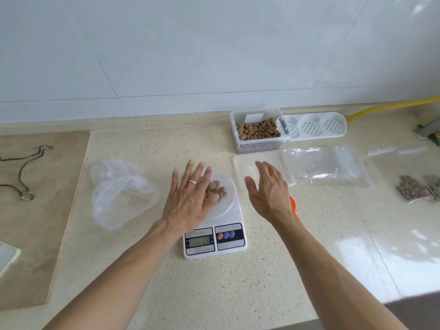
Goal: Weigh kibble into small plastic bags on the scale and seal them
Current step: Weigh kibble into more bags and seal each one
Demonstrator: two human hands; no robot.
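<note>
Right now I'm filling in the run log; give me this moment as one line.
left hand open, flat on kibble bag on scale | right hand open, over lid | kibble tub open

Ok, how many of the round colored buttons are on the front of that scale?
3, in a row on the scale's right panel beside the display: a red button at left, then a blue button, then a second blue button. None appear hidden.
</note>
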